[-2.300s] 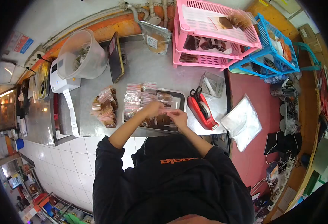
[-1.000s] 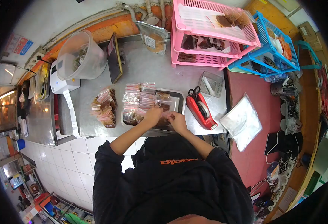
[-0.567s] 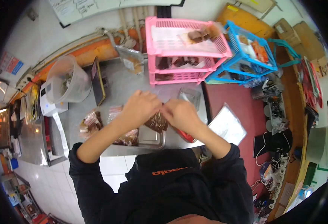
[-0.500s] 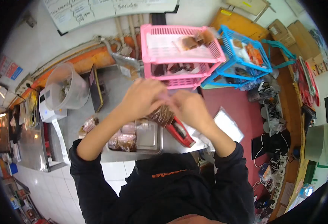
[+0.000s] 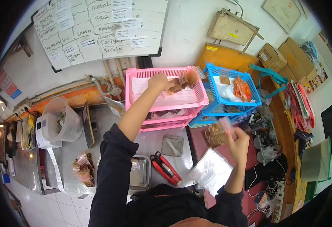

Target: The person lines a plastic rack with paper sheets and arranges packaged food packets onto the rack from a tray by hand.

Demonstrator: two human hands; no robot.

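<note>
My left hand (image 5: pixel 159 82) reaches into the top pink basket (image 5: pixel 166 107), its fingers partly visible and extended to small brown packets (image 5: pixel 181 83) at the basket's right side. A firm grip on any packet does not show. Off to the right, my right hand (image 5: pixel 237 143) is closed on the upper edge of a clear plastic bag (image 5: pixel 216 135) with brown contents. That bag hangs above the reddish tabletop, close to a stack of clear plastic sheets or bags (image 5: pixel 213 170).
A blue basket (image 5: pixel 232 104) with orange packets stands right of the pink one. On the metal table lie a red-and-black tool (image 5: pixel 166 169), a metal tray (image 5: pixel 147 174), a small clear container (image 5: pixel 172 145) and brown packets (image 5: pixel 83 169). A plastic tub (image 5: pixel 65 121) stands left.
My hands were together at the centre with the bag; now they are apart. The left moved up into the pink basket, the right moved rightward with the bag. The view has shifted upward.
</note>
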